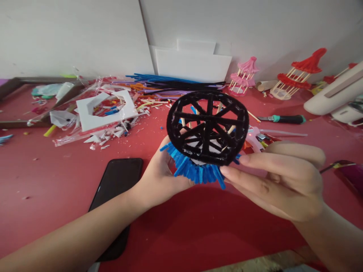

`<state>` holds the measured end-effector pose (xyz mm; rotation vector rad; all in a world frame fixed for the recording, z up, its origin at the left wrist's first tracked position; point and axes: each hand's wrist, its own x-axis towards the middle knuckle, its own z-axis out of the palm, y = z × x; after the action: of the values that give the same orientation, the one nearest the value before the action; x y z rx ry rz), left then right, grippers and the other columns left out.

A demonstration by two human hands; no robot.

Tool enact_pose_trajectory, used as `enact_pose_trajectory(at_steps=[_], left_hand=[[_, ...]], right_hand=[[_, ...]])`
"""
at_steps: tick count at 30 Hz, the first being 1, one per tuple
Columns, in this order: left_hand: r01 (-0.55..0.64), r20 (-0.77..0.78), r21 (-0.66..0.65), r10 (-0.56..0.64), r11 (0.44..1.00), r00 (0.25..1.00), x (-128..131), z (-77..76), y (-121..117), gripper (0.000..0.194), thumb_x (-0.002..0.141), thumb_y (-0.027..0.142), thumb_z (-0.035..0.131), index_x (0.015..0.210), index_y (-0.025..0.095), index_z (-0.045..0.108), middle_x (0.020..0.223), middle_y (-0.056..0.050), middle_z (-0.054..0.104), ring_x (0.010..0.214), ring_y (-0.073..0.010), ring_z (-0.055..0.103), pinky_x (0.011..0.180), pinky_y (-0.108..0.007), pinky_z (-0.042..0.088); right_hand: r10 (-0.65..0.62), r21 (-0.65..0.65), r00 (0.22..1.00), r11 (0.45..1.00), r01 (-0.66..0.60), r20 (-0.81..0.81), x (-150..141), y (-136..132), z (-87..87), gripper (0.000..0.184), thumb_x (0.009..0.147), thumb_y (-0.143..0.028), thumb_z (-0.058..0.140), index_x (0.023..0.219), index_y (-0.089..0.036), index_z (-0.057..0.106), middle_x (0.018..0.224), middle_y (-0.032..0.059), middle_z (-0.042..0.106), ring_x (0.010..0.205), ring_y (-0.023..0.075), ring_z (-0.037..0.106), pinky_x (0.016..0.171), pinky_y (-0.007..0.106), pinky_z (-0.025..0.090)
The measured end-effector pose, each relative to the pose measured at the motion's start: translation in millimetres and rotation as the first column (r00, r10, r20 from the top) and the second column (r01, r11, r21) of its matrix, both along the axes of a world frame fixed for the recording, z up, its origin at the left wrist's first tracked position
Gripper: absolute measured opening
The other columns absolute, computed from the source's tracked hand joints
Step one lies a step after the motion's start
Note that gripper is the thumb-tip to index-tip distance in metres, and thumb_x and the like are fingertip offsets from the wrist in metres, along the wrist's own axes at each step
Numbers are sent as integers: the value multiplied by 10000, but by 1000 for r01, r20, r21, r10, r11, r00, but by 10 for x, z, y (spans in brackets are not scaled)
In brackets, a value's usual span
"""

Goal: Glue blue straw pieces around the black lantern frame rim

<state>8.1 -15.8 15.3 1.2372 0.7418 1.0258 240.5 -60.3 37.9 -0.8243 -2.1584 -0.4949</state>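
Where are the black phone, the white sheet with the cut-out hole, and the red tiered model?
Black phone (117, 179): head view, upper part of its screen.
White sheet (86, 122): head view, lower left corner.
Red tiered model (308, 64): head view, pointed roof.

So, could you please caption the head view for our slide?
Left hand and right hand hold a black spoked frame with blue fringe.

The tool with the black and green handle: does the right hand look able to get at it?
Probably yes: the tool lies uncovered on the red table beyond the right hand, though its fingertips are at the fuzzy blue fringe and a thin translucent stick lies between.
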Motion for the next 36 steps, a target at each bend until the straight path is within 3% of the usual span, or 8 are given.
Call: enact_pose_trajectory(at_steps=[9,17,20,23,25,28,31,36], left_hand=[[-10,37,-13,11,1000,999,4,12,1,910,536,32,937,1368,254,643,1231,-80,800,1138,-349,767,883,-354,667],[10,64,-5,-9,1000,998,45,95,6,629,545,21,911,1101,241,714,1083,-25,818,985,-262,796,811,-285,654],[-14,37,-17,15,1000,999,28,80,3,640,520,24,918,1077,245,694,966,-1,815,907,-254,798,820,-316,657],[-15,-47,-42,13,999,999,17,62,-1,611,536,54,929,1073,228,695,875,-2,802,832,-269,799,838,-382,666],[-2,-40,-23,1,1000,999,26,71,-2,595,551,91,942,1081,220,705,948,-38,813,896,-309,803,868,-423,666],[22,-4,5,-22,1000,1000,53,109,0,736,564,135,962,1240,238,688,1080,-79,817,1031,-369,786,901,-468,663],[41,-15,-12,-42,999,999,69,139,3,853,578,160,969,1357,259,639,1065,-79,824,999,-378,793,875,-489,672],[16,-48,5,-16,1000,999,50,125,-5,746,559,175,974,1244,238,684,1089,-85,821,1014,-379,789,860,-476,678]], right_hand=[[-14,-17,1000,1000,13,-17,-37,-31,-51,284,837,-117,832,1073,-255,753,900,12,685,848,200,556,736,350,532],[-54,36,995,998,51,78,6,-30,113,239,878,-140,805,1074,-264,751,919,2,673,751,148,556,701,298,542],[-69,60,992,996,63,104,28,-6,147,205,890,-163,798,1070,-248,748,897,-6,683,730,133,578,688,283,554],[-25,41,994,999,21,109,34,2,118,241,894,-126,776,1116,-214,745,903,0,707,725,128,598,710,281,564],[0,32,996,999,-3,94,32,-4,97,243,896,-95,756,1122,-184,749,905,15,726,747,132,619,728,281,564],[14,39,995,999,-18,103,21,-17,93,240,869,-100,787,1097,-172,761,908,30,731,771,152,613,724,301,558],[-4,31,994,1000,1,113,5,-23,106,277,826,-110,834,1083,-191,769,899,34,717,775,178,574,719,337,539],[-26,34,993,999,22,114,-15,-35,114,245,844,-174,837,1079,-192,770,920,47,675,807,201,542,730,366,505]])
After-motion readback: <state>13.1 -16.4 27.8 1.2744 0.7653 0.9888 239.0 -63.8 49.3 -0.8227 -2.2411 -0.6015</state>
